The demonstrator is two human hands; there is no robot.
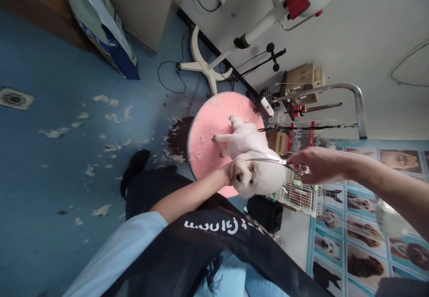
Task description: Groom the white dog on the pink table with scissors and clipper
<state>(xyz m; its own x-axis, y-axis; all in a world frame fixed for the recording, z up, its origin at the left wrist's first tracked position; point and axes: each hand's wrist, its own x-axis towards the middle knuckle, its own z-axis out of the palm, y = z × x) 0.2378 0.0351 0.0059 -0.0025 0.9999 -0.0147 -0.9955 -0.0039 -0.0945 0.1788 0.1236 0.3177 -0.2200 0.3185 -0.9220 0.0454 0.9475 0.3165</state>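
A white, fluffy dog (246, 138) stands on a round pink grooming table (204, 114); the view is turned sideways. My left hand (228, 174) cups the dog's chin from below, its fingers mostly hidden behind the muzzle. Grooming scissors (268, 159) are in my right hand (311, 165), with fingers through the handle loops. Their long blades are parted and lie along the side of the dog's rounded head (271, 176). White clippings are scattered over the tabletop.
A metal grooming arm (357, 98) with a black strap (311, 127) rises beside the table. Nearby stand a stand dryer (301, 2) and a wire cage (298, 194). Tufts of cut hair (112, 147) litter the blue floor. Dog posters (363, 230) cover the wall.
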